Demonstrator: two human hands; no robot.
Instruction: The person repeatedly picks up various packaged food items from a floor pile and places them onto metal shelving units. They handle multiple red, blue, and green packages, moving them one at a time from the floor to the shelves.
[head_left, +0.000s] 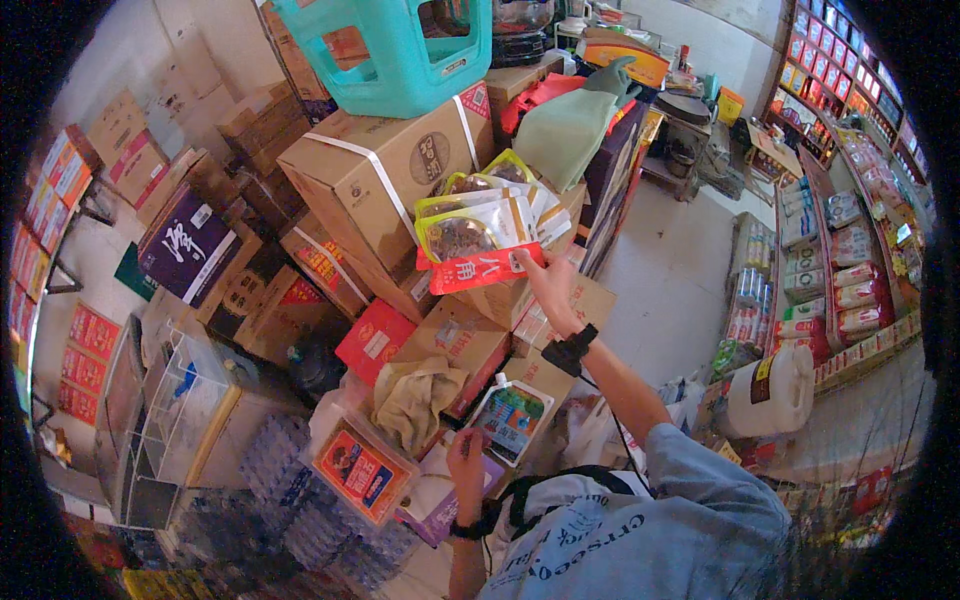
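My right hand (551, 281) pinches the right end of a flat red packet (480, 270) bearing white writing. Directly behind it are several yellow-edged packets (459, 238) with windows showing dark contents, lying overlapped on cartons. My left hand (469, 465) is low and near my body, fingers bent; blur hides whether anything is between them. Beside its fingertips lies a white-rimmed spouted pouch (511, 420) with a dark printed front. A clear-wrapped orange-red pack (364, 472) is left of that hand, and a crumpled tan cloth (416, 397) lies beyond it.
A large strapped cardboard carton (397, 180) carries a turquoise plastic stool (397, 67). Pale green cloth (562, 131) drapes over boxes behind the packets. Stocked shelves (832, 247) and a white plastic jug (771, 394) stand right; a white wire rack (187, 397) is left.
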